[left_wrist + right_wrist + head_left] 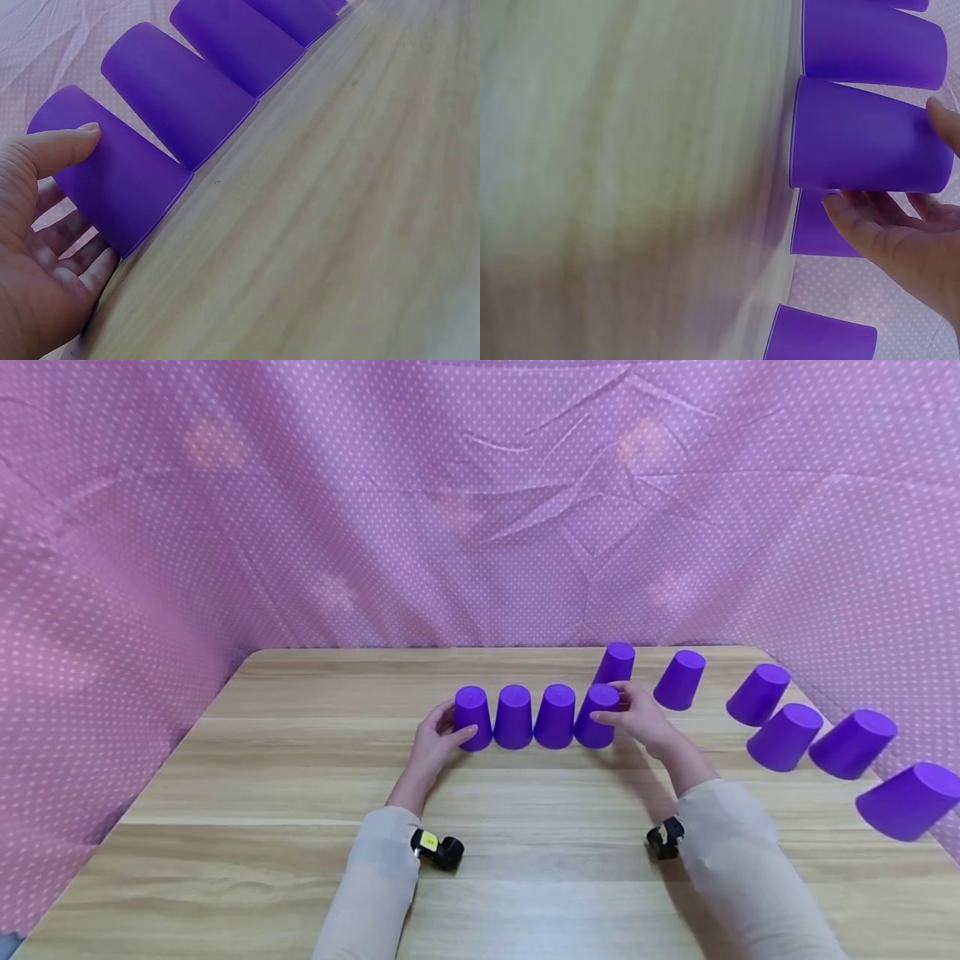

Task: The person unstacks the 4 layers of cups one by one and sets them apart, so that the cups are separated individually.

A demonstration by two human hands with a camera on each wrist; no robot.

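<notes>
Several purple plastic cups stand upside down in a row across the middle of the table, their rims side by side. At the row's left end my left hand (435,742) holds the outermost cup (473,718), thumb on its near face and fingers around its outer side. My right hand (637,717) grips the cup at the right end (596,718), with the thumb on the front near its raised base and the fingers along the outer side and behind. Between these stand two more cups, a left one (513,718) and a right one (554,718), untouched by either hand.
Another upturned cup (617,662) stands just behind the right end of the row. Further right, more purple cups are spread, from one at the back (679,680) to one by the right edge (909,802). A pink dotted curtain (450,527) surrounds the wooden table (525,893).
</notes>
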